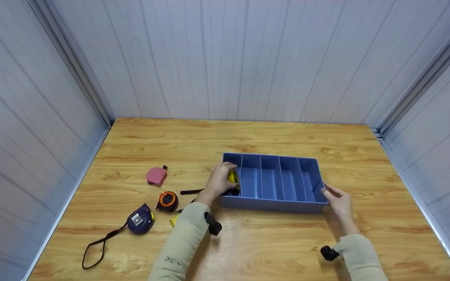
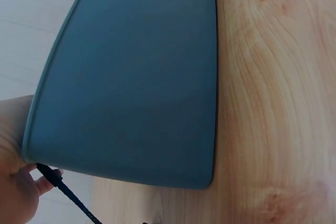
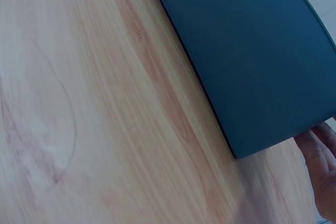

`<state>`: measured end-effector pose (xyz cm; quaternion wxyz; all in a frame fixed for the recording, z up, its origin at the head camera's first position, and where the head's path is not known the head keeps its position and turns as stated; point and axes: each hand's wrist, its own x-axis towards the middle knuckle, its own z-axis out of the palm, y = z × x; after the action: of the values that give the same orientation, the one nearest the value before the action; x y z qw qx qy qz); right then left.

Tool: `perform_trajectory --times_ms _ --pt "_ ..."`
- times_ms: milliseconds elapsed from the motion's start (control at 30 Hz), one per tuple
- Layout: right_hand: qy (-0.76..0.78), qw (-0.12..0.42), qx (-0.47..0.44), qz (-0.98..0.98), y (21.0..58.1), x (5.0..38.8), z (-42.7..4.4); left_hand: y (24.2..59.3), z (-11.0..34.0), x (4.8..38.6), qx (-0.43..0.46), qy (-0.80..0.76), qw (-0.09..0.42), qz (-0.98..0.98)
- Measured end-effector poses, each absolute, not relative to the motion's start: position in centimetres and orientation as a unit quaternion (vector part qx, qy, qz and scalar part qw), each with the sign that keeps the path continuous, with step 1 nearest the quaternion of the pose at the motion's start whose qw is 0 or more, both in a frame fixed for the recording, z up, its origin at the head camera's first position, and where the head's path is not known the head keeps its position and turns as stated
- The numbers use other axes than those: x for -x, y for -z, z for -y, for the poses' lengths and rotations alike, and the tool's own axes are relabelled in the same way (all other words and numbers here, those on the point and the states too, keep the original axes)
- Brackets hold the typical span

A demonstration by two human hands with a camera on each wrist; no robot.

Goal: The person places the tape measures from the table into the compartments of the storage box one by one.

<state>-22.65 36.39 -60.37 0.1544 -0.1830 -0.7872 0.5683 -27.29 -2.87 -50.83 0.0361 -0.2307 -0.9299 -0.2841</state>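
A person's left hand grasps a yellow tape measure beneath its fingers, inside the blue tray; right-hand fingers pinch the opposite end wall, apparently steadying it.

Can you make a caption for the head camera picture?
Left hand holds a yellow tape measure inside a blue box that the right hand grips.

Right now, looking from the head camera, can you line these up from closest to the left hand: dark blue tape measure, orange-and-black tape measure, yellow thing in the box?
From the left hand:
1. Yellow thing: in its grip, in the blue box's leftmost compartment.
2. Orange-and-black tape measure: to the hand's left.
3. Dark blue tape measure: farther left.
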Motion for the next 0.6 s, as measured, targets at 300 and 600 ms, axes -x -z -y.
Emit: perform_trajectory --times_ms 300,600 --pt "-0.577 0.165 0.182 0.779 60.4 22.8 -36.4 50.6 3.3 26.2 0.217 0.351 0.042 0.91" --pt "-0.595 0.17 0.18 0.764 60.3 22.8 -36.2 49.9 4.2 25.3 0.218 0.38 0.064 0.897"
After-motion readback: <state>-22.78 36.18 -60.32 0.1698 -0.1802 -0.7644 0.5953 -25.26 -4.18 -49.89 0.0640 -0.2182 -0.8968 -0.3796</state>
